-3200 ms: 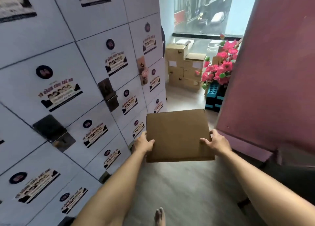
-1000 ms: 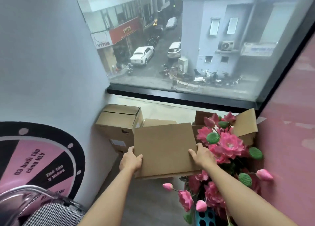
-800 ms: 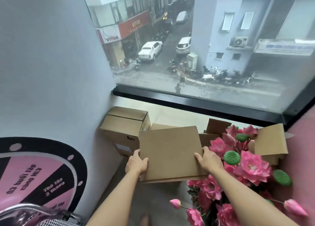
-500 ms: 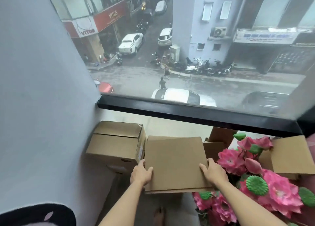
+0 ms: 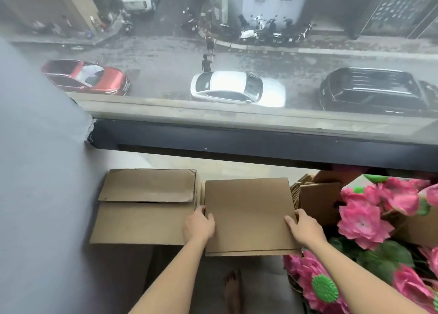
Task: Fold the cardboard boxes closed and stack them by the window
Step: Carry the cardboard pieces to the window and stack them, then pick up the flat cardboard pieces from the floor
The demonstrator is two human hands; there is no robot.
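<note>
Standing nearest the camera, a bare foot (image 5: pixel 233 287) shows on the grey floor between the two forearms. The left hand (image 5: pixel 199 226) grips the left edge of a folded cardboard box (image 5: pixel 248 215), thumb on top and fingers tucked under; the right hand (image 5: pixel 305 229) clamps the right edge in the same way. The box is held flat and level, its top closed, just beside a taller closed box (image 5: pixel 144 207) that stands against the grey wall (image 5: pixel 35 171) on the left. Whether the held box already rests on something beneath it cannot be told, since it hides what lies under it. To the right, pink artificial flowers (image 5: pixel 362 221) with green centres crowd near the right hand, and open cardboard pieces (image 5: pixel 317 202) stand behind them. Beyond the boxes runs a pale ledge, then the dark window frame (image 5: pixel 237 143). Through the glass, a wet street below holds a red car (image 5: pixel 87 76), a silver car (image 5: pixel 237 88) and a black vehicle (image 5: pixel 376 90).
</note>
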